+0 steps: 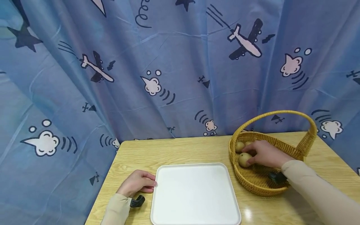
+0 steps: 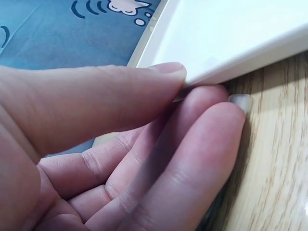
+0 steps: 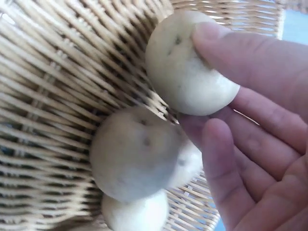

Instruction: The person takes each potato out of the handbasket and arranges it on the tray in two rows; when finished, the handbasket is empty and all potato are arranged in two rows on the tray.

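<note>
A white rectangular tray [image 1: 194, 193] lies on the table. At its left edge my left hand [image 1: 139, 182] pinches the rim, the thumb [image 2: 159, 77] against the upper side and fingertips [image 2: 216, 113] at the underside. My right hand [image 1: 262, 153] reaches into a wicker basket [image 1: 254, 186]. It holds a pale round potato [image 3: 180, 72], with the thumb across its top and the fingers behind it. Several more potatoes [image 3: 132, 154] lie close beside it against the woven wall; in the head view, the hand partly covers them.
The basket's tall arched handle [image 1: 278, 112] rises over the right forearm [image 1: 317, 187]. Light wood-grain table [image 1: 168, 150] surrounds tray and basket. A blue curtain [image 1: 180, 78] with printed planes hangs right behind the table's back edge. Each wrist wears a dark strap [image 1: 137, 201].
</note>
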`<state>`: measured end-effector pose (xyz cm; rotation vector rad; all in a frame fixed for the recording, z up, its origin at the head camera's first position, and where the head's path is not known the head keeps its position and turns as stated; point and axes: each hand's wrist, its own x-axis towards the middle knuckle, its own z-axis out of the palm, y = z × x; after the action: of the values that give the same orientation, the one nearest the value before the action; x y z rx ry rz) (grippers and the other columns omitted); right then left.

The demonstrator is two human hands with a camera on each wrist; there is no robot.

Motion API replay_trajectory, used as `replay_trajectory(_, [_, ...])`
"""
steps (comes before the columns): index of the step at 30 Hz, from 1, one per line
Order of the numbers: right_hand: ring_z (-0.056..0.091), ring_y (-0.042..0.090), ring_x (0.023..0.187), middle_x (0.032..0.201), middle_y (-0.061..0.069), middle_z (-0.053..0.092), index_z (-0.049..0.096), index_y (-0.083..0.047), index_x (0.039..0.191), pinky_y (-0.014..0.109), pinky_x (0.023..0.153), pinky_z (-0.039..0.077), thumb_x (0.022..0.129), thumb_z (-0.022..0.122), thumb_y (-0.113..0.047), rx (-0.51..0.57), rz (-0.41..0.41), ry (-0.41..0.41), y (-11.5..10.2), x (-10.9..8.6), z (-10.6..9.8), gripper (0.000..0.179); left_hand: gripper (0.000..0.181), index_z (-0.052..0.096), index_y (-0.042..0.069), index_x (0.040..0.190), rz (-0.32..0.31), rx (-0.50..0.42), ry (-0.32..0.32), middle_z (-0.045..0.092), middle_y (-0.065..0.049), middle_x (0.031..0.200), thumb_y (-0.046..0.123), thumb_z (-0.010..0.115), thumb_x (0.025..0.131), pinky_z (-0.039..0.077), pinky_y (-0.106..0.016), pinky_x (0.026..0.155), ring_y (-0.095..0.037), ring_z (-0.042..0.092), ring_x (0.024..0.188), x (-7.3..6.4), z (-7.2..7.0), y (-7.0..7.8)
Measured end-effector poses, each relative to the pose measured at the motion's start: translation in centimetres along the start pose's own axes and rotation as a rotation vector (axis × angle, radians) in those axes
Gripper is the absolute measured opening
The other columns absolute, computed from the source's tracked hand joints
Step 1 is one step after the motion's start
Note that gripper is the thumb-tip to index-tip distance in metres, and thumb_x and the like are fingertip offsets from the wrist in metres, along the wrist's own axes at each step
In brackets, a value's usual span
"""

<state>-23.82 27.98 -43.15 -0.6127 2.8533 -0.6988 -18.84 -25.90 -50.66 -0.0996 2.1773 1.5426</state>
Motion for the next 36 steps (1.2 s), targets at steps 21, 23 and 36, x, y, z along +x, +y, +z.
replay_trajectory(21, [0.081, 0.025, 0.1, 0.124, 0.017, 0.076, 0.077, -0.007, 0.132, 0.021, 0.075, 0.067, 0.086, 0.092, -0.04, 0.186, 0.099, 0.256, -6.2, -6.0, 0.6, 0.058, 0.037, 0.071, -0.01, 0.124, -0.01, -0.007, 0.019, 0.078, -0.015, 0.102, 0.008, 0.083, 0.094, 0.071, -0.035, 0.079, -0.019, 0.078, 0.082, -0.8, -0.9, -0.5])
replay_trajectory(23, [0.081, 0.023, 0.098, 0.123, 0.016, 0.076, 0.077, -0.009, 0.133, 0.021, 0.074, 0.066, 0.086, 0.092, -0.041, 0.214, 0.116, 0.255, -7.1, -6.0, 1.3, 0.059, 0.036, 0.072, -0.009, 0.123, -0.01, -0.009, 0.014, 0.078, -0.016, 0.103, 0.008, 0.083, 0.093, 0.071, -0.035, 0.08, -0.019, 0.079, 0.083, -0.7, -1.0, -0.4])
replay_trajectory(36, [0.077, 0.023, 0.109, 0.126, 0.013, 0.079, 0.078, -0.005, 0.129, 0.022, 0.088, 0.067, 0.087, 0.093, -0.032, 0.497, -0.023, 0.16, -13.0, 0.1, 7.5, 0.052, 0.032, 0.075, -0.007, 0.118, 0.009, -0.016, 0.003, 0.078, -0.015, 0.101, 0.009, 0.084, 0.092, 0.071, -0.033, 0.078, -0.017, 0.078, 0.081, 0.4, -0.1, 0.1])
